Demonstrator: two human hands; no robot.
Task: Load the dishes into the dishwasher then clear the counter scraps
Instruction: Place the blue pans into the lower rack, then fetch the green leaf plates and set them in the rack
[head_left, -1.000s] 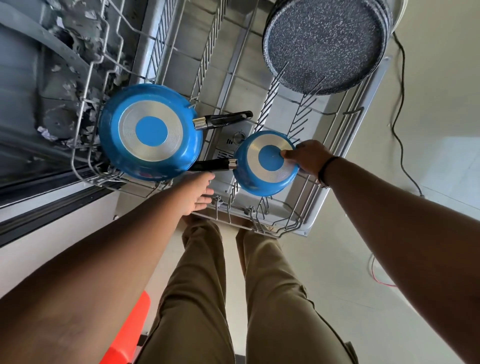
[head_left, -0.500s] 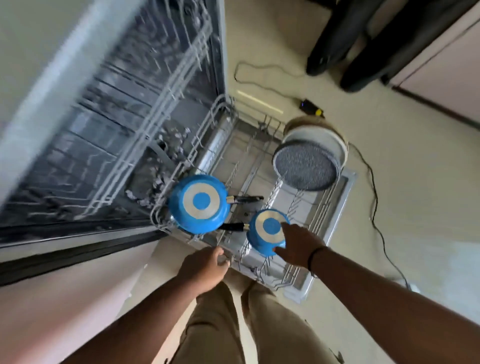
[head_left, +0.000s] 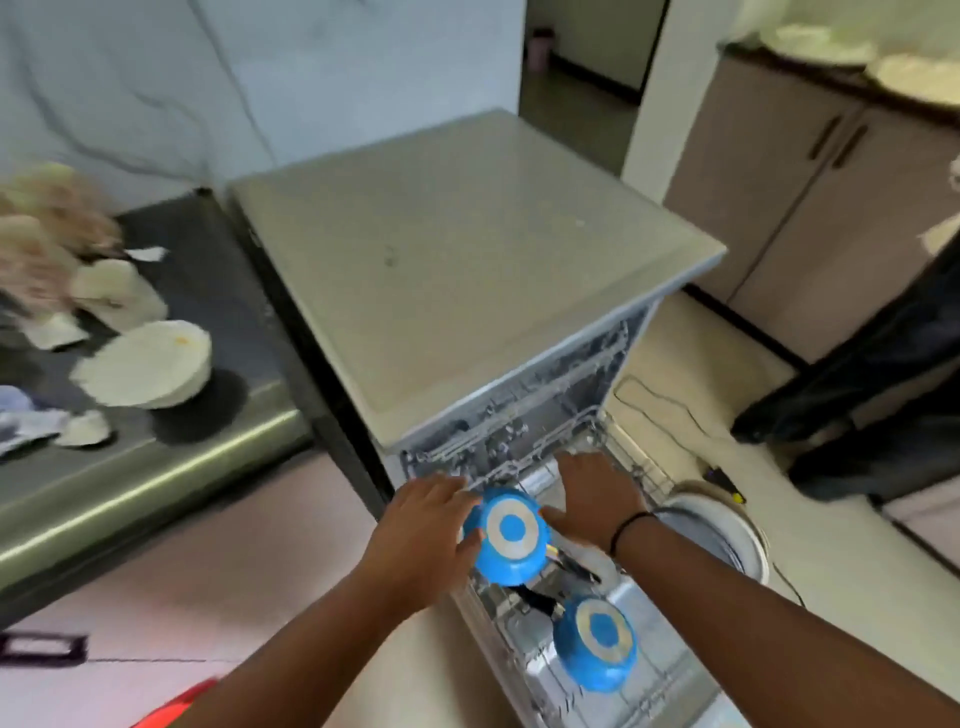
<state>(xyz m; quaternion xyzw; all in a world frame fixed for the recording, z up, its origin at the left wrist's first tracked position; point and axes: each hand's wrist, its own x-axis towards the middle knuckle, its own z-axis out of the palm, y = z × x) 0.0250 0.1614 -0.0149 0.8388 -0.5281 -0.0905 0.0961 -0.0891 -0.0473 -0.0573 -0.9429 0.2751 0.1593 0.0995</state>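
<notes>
Open dishwasher (head_left: 467, 291), lower rack (head_left: 613, 670) pulled out, two blue pans upside down in it, both hands open with flat fingers, left hand (head_left: 426, 525) and right hand (head_left: 592, 493) flanking the far pan (head_left: 511, 535), near pan (head_left: 597, 642) alone, plates (head_left: 145, 364) on the bench (head_left: 208, 312) to the left

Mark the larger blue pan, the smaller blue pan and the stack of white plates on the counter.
larger blue pan (head_left: 511, 530): head view, on its upturned base.
smaller blue pan (head_left: 598, 635): head view, on its upturned base.
stack of white plates (head_left: 148, 364): head view, on the top plate's face.
</notes>
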